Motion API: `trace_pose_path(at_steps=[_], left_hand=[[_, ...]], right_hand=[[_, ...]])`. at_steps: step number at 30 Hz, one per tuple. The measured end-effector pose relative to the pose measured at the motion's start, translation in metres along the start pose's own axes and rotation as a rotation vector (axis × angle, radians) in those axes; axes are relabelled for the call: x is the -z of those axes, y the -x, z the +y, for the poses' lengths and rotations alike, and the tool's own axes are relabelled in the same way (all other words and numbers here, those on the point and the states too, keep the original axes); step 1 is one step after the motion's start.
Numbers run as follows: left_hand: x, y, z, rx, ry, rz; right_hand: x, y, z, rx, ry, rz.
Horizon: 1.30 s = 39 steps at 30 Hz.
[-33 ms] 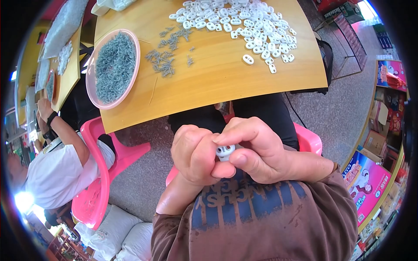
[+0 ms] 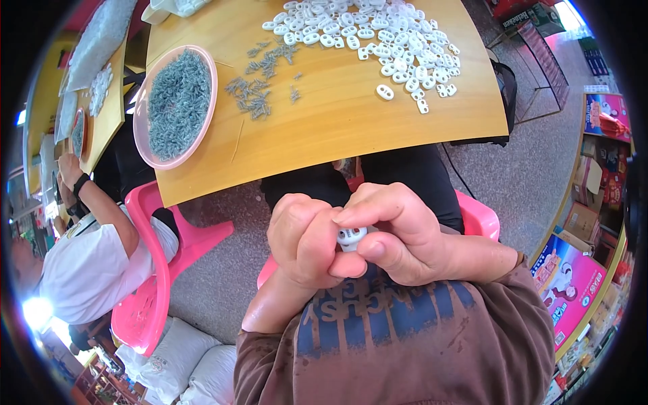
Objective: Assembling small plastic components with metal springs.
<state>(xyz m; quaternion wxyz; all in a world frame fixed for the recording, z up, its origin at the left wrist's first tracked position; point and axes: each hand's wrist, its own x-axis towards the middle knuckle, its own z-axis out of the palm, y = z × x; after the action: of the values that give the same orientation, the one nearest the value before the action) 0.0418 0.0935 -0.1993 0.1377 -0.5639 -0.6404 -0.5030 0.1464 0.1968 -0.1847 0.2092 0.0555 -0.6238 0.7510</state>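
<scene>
Head view: left hand (image 2: 304, 236), right hand (image 2: 398, 233) pinch white piece (image 2: 351, 237), mostly hidden.

We have bare counter (image 2: 351, 128) along the near edge, free to pass. Far side blocked: pink bowl (image 2: 143, 115) left, grey pins (image 2: 253, 91) middle, white-piece pile (image 2: 378, 40) right. Neighbour's pink chair (image 2: 152, 270) crowds our left.

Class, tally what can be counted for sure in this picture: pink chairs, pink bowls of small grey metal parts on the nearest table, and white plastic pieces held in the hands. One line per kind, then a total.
Pink chairs: 2
Pink bowl of grey metal parts: 1
White plastic piece pinched between left hand and right hand: 1
Total: 4
</scene>
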Motion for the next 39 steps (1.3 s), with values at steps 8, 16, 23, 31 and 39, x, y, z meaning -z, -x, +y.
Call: trace_pose_path(at_steps=[8,16,23,31,39], left_hand=[[-0.007,0.0,0.003,-0.024,0.039,0.04],[-0.013,0.002,0.005,-0.02,0.175,0.055],[-0.011,0.002,-0.001,0.02,0.155,-0.012],[-0.003,0.005,0.002,0.187,0.189,-0.1],[-0.003,0.007,0.002,0.229,0.273,-0.072]], right_hand=[[-0.009,0.002,0.013,0.174,0.008,0.095],[-0.015,0.004,0.019,0.262,-0.044,0.186],[-0.009,0.001,0.017,0.2,-0.051,0.186],[-0.008,0.003,0.012,0.07,-0.065,0.156],[-0.007,0.004,0.009,-0.016,-0.072,0.174]])
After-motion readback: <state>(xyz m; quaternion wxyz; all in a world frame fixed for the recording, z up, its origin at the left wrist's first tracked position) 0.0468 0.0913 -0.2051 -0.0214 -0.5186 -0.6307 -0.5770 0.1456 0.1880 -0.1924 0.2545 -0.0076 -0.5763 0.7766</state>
